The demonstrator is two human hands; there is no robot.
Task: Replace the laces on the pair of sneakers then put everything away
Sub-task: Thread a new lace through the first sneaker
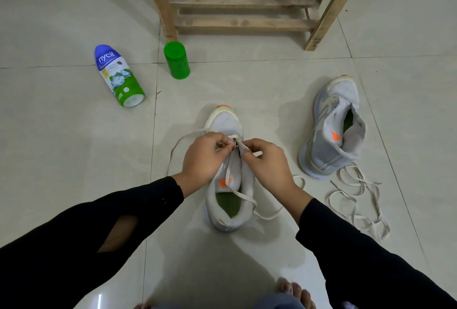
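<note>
In the middle of the frame a grey-white sneaker (225, 123) stood on a pale tiled floor (74, 148), toe pointing to the top of the frame. Above its tongue the left hand (202, 158) and right hand (267, 163), both in black sleeves (123, 222), each held a narrow pinching grip on a cream lace (228, 165). The lace's ends trailed off either side of the shoe.

At the right of the frame, well apart, lay the second sneaker (331, 130), unlaced, with a loose lace (356, 200) tangled just below it. Bare tiles lay open at the left and lower middle.

A wooden rack (242, 2) stood at the top edge. A green jar (176, 60) stood near its leg. A bottle (118, 75) reading "nycil" lay on its side at the upper left. Bare toes (294, 291) showed at the bottom edge.
</note>
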